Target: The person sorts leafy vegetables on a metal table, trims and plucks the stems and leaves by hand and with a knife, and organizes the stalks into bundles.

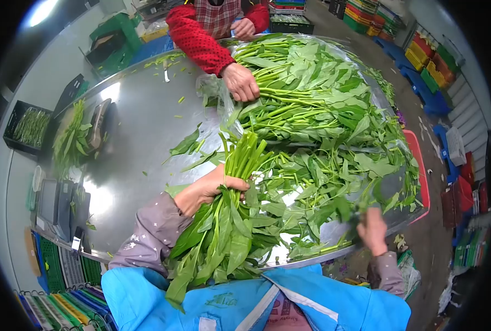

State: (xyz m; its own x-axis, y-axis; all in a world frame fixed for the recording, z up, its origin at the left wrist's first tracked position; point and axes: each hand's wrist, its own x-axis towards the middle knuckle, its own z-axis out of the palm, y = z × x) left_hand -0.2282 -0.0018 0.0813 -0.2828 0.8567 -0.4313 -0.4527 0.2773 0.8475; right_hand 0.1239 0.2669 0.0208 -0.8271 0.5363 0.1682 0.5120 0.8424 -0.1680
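Observation:
A thick bunch of water spinach [223, 226] is gripped in my left hand [215, 185], cut stems pointing up and leaves hanging toward my apron. My fingers wrap around its stems. My right hand [372, 229] is at the table's near right edge, beside loose leaves; motion blurs its fingers, and whether it holds a leaf is unclear. Loose water spinach [317, 204] lies spread between my hands. Beyond it sits a large heap of water spinach [317, 88] on clear plastic, where a co-worker's hand [241, 83] touches the stems.
The metal table [146, 132] has a small bundle of greens [73, 140] beside a scale [99, 124] at left. A grey device [56, 201] stands at the near left. A red crate [418, 176] adjoins the right edge. Stacked crates [427, 60] line the right wall.

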